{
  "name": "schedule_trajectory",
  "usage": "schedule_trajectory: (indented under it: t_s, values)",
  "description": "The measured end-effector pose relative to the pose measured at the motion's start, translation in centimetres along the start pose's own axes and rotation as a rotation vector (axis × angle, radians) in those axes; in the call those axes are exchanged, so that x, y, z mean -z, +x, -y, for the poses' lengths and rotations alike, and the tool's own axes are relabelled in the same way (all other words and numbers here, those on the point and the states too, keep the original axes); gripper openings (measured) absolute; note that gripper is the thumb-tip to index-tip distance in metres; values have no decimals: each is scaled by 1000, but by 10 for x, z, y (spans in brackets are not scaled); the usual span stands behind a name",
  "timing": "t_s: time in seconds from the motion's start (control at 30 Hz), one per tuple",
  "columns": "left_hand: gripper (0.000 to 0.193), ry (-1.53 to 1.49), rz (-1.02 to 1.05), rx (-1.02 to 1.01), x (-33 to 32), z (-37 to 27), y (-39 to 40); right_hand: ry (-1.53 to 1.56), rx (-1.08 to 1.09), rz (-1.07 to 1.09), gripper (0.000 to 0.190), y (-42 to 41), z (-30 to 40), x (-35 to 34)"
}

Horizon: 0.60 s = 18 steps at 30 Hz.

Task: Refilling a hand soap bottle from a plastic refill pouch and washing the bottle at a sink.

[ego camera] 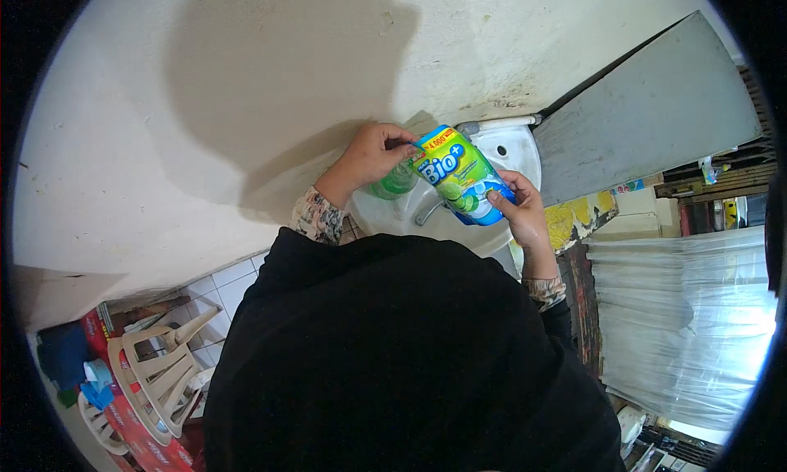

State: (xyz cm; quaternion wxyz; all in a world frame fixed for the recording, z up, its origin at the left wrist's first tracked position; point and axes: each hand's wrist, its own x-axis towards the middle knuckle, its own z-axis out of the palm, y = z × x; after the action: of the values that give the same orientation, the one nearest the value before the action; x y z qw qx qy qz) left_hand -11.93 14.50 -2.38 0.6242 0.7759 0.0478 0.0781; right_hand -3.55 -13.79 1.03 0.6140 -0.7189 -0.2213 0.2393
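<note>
Above a white washbasin (525,155), my two hands hold a green and blue refill pouch (461,180), which lies tilted between them. My left hand (378,155) pinches its upper left corner. Its lower right end is gripped by my right hand (522,207), with the thumb on the front. Behind and below my left hand, a translucent green container (395,181) is partly hidden; whether it touches the pouch cannot be told. The basin's metal tap (428,215) shows just below the pouch.
A wall (295,103) rises close behind the basin, and a grey panel (645,109) stands to its right. White curtains (682,324) hang at the right. Plastic chairs (163,373) stand at the lower left, near white floor tiles (237,281).
</note>
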Motion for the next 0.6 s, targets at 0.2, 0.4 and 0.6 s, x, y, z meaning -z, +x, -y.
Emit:
schedule_trajectory:
  t_s: [0.2,0.4,0.6]
  values:
    - [16,-15,7,-3,1,0,0,-16,-9,-3,31,-1,2,0]
    - [15,-23,-5,-21,0,6,1,9,-17,-16,30,-2,9,-3]
    - [15,-28,-1,-7,0,3,-1,-16,-1,-23,29,-2,8,-2]
